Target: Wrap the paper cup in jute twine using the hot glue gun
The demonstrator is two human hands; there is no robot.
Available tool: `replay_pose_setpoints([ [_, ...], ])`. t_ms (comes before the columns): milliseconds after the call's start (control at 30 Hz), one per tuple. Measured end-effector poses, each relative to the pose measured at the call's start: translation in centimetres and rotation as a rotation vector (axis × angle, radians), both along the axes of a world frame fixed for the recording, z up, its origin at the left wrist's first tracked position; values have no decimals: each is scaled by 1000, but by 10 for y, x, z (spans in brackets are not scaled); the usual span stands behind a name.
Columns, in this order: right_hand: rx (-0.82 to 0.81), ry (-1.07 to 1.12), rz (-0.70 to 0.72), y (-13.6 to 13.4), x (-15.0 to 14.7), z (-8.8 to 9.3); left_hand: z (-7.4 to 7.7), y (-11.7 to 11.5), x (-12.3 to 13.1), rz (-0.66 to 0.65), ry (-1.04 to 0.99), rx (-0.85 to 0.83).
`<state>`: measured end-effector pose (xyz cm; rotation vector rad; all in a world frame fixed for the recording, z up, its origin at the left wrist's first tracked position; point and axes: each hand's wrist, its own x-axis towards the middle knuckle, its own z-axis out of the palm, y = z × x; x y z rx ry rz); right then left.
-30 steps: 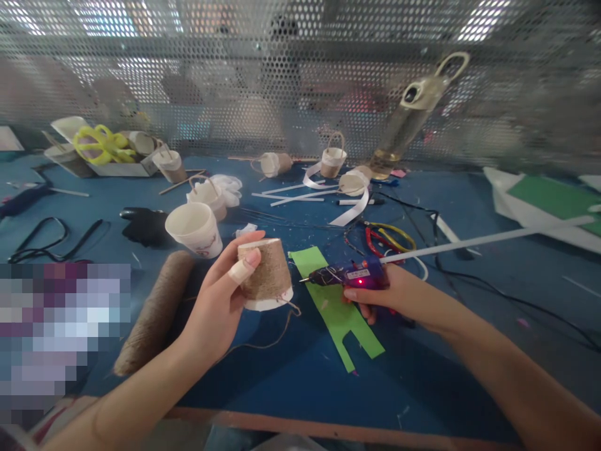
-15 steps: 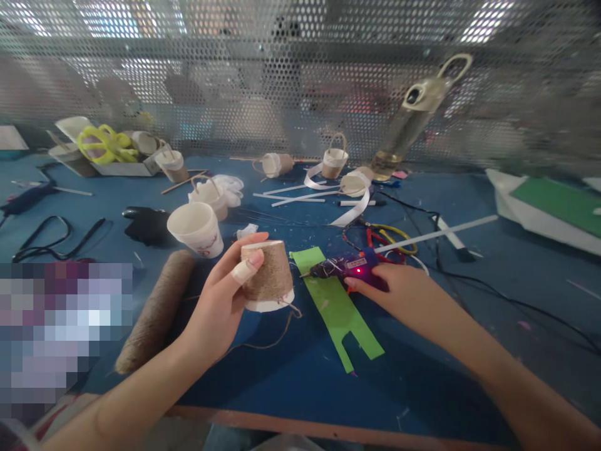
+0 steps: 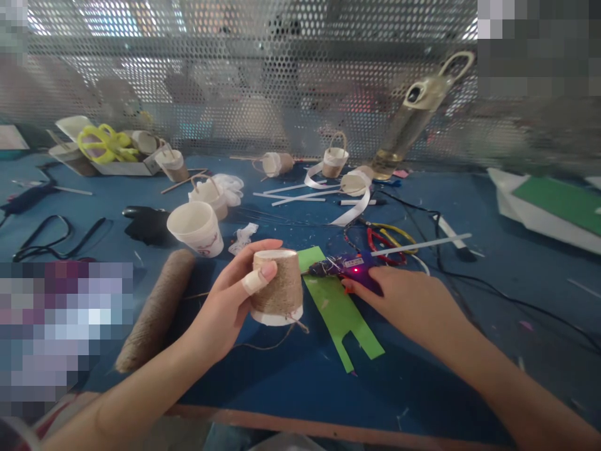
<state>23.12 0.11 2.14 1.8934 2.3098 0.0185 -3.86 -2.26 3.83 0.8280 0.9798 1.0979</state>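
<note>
My left hand [image 3: 235, 294], with a bandage on the thumb, grips a small paper cup [image 3: 278, 288] wrapped in brown twine. A white rim shows at the cup's lower end, where a loose twine tail hangs. My right hand [image 3: 399, 294] is closed around a dark glue gun [image 3: 354, 270] with a red light lit and a white glue stick out of its back. The gun's nozzle points left, its tip right by the cup's side; whether they touch I cannot tell. Under the gun lies a green strip [image 3: 340, 313] with a notched end. Left of my left hand rests a twine roll [image 3: 157, 310].
A white cup [image 3: 195, 228] stands beyond my left hand. Several twine-wrapped little buckets [image 3: 334, 161] are farther back. Pliers [image 3: 385, 244] and a black cord [image 3: 507, 291] lie right of the glue gun. A bottle [image 3: 406, 119] leans against the perforated metal screen [image 3: 263, 81].
My left hand has brought the cup a little right and toward me, closer to the nozzle. The glue gun has shifted slightly left, and its glue stick sits farther left and lower.
</note>
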Motion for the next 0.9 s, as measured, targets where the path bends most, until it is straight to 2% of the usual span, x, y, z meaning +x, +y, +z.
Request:
replay_pose_setpoints([
  [100,60,-34,32,-4,2,-1,-1,1,1,-11,-2,4],
  [200,238,-16,48,-9,3,0,-1,1,3,-7,-14,1],
  [267,366,136,94,-14,0,1,0,1,4,-8,-22,1],
  [333,344,443,196,-21,-7,2,0,0,4,-11,-19,2],
  [400,67,813,299,-29,-16,5,1,0,4,-9,-2,6],
  [500,-398,1221,278,-41,-27,8,2,-1,5,-11,16,24],
  [600,-715,1483,229,-47,-33,8,1,-1,5,-25,25,41],
  [667,-821,1586,199,-48,-35,6,1,-1,5,-29,34,53],
  [733,-770,1589,157,-47,-36,3,0,-1,5,-33,50,71],
  [900,-388,1371,177,-46,-37,-1,-2,-1,4,-59,102,141],
])
